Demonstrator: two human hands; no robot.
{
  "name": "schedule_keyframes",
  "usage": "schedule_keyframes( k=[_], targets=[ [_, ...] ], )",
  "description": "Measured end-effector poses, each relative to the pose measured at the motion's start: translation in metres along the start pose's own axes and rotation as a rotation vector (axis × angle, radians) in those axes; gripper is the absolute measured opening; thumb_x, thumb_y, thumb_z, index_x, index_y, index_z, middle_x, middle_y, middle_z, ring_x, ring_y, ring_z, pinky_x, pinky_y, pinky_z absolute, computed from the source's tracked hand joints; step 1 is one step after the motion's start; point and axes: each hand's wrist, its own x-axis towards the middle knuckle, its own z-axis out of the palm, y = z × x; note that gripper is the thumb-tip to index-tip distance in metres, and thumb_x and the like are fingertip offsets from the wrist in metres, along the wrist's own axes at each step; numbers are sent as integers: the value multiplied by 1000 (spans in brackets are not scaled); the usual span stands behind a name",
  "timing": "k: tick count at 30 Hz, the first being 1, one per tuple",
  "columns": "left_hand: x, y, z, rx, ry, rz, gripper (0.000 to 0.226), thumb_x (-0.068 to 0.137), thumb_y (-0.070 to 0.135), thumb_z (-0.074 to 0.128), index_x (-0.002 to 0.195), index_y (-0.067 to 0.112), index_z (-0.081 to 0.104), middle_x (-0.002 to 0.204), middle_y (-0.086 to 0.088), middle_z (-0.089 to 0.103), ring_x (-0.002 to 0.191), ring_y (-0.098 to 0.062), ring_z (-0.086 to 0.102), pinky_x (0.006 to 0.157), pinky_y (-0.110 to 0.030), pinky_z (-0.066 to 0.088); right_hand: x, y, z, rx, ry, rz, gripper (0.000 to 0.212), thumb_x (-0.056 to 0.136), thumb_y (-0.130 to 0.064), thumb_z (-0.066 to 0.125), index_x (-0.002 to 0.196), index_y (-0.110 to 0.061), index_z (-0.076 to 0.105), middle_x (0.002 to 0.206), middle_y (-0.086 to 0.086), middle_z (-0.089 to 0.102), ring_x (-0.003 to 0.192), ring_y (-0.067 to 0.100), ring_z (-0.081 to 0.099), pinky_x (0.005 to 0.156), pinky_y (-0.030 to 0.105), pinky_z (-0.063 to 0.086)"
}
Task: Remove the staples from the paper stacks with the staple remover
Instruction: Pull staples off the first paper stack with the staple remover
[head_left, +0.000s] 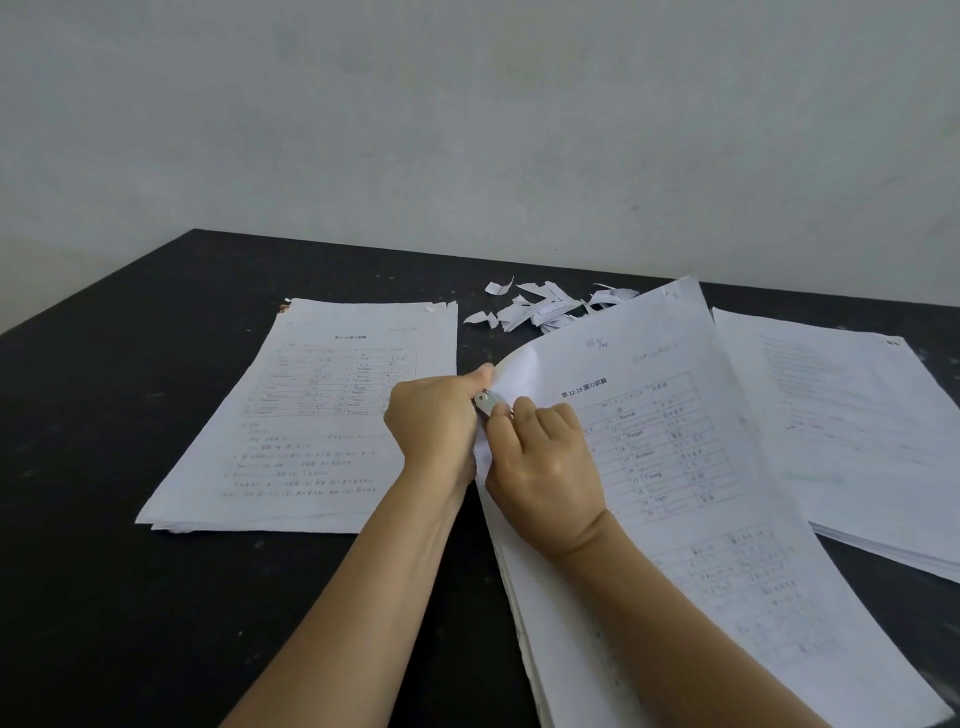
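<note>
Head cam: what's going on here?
A person is working on the middle paper stack on a black table. The left hand grips the stack's curled-up corner, while the right hand holds the metal staple remover against that corner. The staple itself is hidden. A left stack and a right stack lie flat on either side, and torn paper scraps sit behind.

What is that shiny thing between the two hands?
The head view shows the metal staple remover there, at the curled corner of the middle paper stack, between the left hand and the right hand.
</note>
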Motion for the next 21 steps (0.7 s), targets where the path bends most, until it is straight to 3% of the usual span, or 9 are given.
schedule_keyframes(
  k=[2,5,7,10,12,15,18,21],
  targets=[
    [2,-1,-2,6,4,-25,47,65,15,82,33,16,48,48,-4,51,59,-26,51,64,-36,42,1,-3,1,11,35,-12,50,94,2,34,54,0,62,43,9,44,37,21,36,41,26,31],
    [3,-2,-3,20,-14,-40,34,70,13,76,51,8,48,53,-9,50,61,-27,50,59,-34,44,1,-7,-1,-10,33,-56,56,94,6,25,49,-4,59,43,8,44,37,20,36,41,24,31],
    [3,-2,-3,35,-16,-57,34,71,12,76,53,7,48,54,-9,50,59,-27,50,61,-34,45,1,-7,-1,-46,-9,-65,53,92,8,29,50,-4,60,43,7,44,37,19,36,41,24,30],
    [4,0,-2,71,35,-65,41,68,16,79,45,8,46,50,-6,52,61,-27,52,71,-40,49,2,-9,-2,-138,-38,-107,27,76,11,54,53,-3,61,44,8,45,39,19,38,43,26,29],
    [4,1,-2,100,46,-48,45,68,19,80,43,10,44,48,-4,50,61,-27,51,73,-41,50,2,-11,-2,-141,-58,-114,17,69,7,61,55,-2,63,45,8,46,40,19,39,44,26,29],
    [3,0,0,59,19,-26,48,68,16,80,36,13,43,44,-2,48,56,-25,47,64,-36,45,1,-9,3,-32,-32,10,14,74,4,62,63,-1,68,46,8,48,38,22,40,43,25,33],
    [5,-1,0,6,-28,-28,58,68,14,78,28,17,37,38,4,41,52,-21,40,59,-30,37,4,-5,3,184,8,150,37,91,-9,47,59,0,63,42,8,44,34,25,39,40,25,33],
    [4,0,-1,-37,-38,-20,36,66,15,80,53,9,47,62,-9,43,62,-22,41,62,-33,35,5,-2,-7,454,-44,433,20,80,-19,58,68,-3,55,43,2,48,35,19,44,39,22,33]
  ],
)
